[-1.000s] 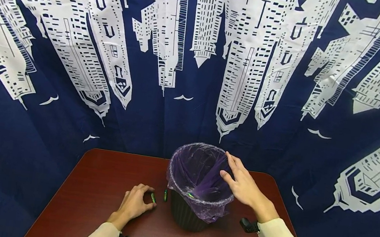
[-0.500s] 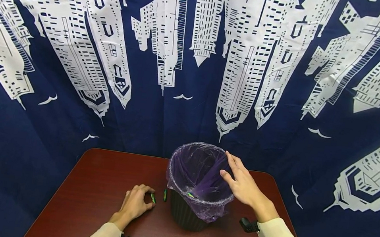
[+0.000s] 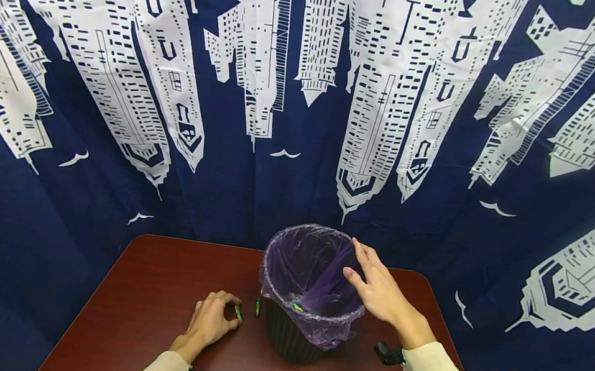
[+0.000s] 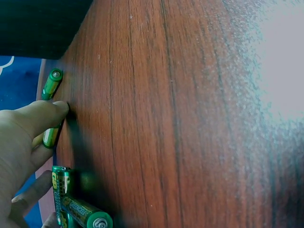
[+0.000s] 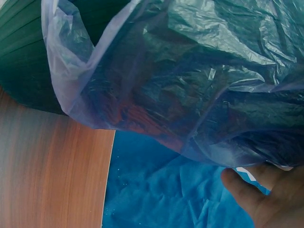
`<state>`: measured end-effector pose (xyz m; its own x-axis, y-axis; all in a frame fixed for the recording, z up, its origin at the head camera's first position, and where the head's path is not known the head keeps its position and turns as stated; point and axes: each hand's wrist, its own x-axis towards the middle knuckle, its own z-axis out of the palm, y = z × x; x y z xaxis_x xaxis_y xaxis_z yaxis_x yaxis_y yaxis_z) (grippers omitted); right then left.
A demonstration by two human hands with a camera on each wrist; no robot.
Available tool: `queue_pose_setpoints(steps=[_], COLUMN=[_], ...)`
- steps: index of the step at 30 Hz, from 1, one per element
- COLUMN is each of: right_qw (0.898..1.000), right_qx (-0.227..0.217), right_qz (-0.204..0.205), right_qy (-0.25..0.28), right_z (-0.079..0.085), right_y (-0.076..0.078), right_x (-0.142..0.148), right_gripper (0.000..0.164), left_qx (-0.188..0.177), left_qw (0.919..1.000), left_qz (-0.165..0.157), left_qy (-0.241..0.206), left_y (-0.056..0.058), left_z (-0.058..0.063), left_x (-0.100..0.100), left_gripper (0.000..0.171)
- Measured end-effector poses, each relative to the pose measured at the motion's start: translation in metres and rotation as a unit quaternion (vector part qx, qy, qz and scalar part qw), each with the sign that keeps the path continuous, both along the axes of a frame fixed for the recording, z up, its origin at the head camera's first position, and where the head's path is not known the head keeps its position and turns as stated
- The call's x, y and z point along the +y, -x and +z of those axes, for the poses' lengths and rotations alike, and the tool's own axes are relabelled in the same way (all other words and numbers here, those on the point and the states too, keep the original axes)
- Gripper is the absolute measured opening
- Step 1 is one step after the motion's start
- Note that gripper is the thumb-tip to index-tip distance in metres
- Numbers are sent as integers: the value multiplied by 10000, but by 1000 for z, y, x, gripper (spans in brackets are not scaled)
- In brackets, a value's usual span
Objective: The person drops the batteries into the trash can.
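In the head view my left hand (image 3: 208,324) rests low on the table, thumb and index finger pinching a small green battery (image 3: 238,313). The left wrist view shows that battery (image 4: 49,137) partly hidden by the thumb. Two more green batteries, one lengthwise (image 4: 60,183) and one slanted (image 4: 90,213), lie beside the curled fingers; whether they are held cannot be told. Another battery (image 3: 257,307) is between this hand and the bin (image 3: 291,338). My right hand (image 3: 380,287) touches the far right rim with extended fingers, on the purple bag (image 3: 320,332). Inside lies something green (image 3: 297,306).
The dark ribbed bin stands on a reddish-brown wooden table (image 3: 168,269), its liner folded over the rim. Behind the table hangs a navy cloth (image 3: 218,187) printed with white buildings. A table edge shows in the right wrist view.
Almost nothing differs; the left hand shifts very slightly while pinching the battery. The right hand stays at the bin's rim.
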<state>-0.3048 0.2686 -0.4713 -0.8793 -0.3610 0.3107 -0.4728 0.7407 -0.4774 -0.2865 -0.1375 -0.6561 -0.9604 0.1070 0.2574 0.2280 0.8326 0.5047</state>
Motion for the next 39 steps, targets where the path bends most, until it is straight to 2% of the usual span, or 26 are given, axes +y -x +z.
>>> queue_pose_setpoints(steps=[16,22,29,39], right_qw=[10000,10000,10000,10000], right_qx=[7,-17,-12,-14], right_qz=[22,23,6,1], right_qy=[37,43,52,26], right_z=[0,0,0,2], right_y=[0,-1,-2,-2], right_x=[-3,-3,-3,-2], right_gripper=[77,78,78,78], left_qx=[-33,17,231,536], left_qw=[9999,9998,9994,9974], left_qz=[109,145,133,75], left_qy=[-112,-111,-228,-482], left_y=[1,1,3,5], left_z=[-3,0,8,34], left_x=[-4,-5,-7,-7], left_gripper=[42,42,44,42])
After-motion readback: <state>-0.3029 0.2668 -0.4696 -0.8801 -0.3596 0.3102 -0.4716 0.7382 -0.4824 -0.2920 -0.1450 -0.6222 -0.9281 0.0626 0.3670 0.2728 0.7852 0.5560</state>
